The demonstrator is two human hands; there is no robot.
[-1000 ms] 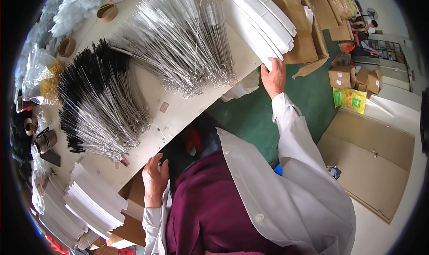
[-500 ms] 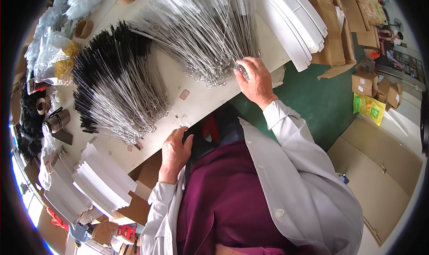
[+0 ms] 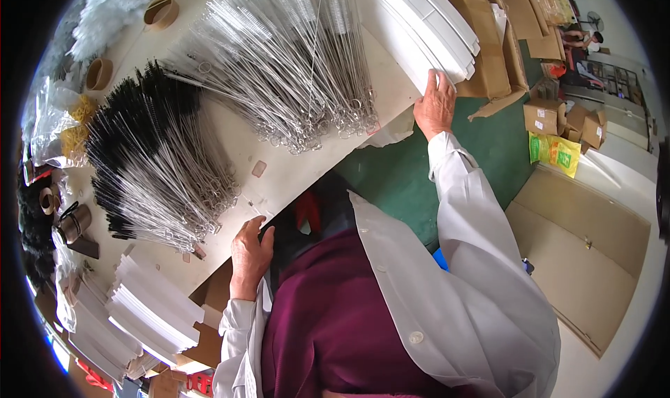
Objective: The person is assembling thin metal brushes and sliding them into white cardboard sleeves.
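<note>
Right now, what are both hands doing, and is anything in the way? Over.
Right fingers at near end of white stack, grip unclear. Left fingers empty, by table edge. Wire brushes left of stack; nothing seen blocking right fingers.

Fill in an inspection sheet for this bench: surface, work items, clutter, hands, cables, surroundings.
Surface: off-white table, with pinkish patches.
Work items: black-bristled wire brushes and pale-bristled wire brushes, two fanned heaps; white stack at the far right.
Clutter: brown rings, clear plastic bag with yellow contents.
Hands: left hand at the table edge, fingers parted, holding nothing visible; right hand at the white stack's near end, grip unclear.
Cables: nothing seen.
Surroundings: green floor, open carton, yellow bag, another person in the background.
</note>
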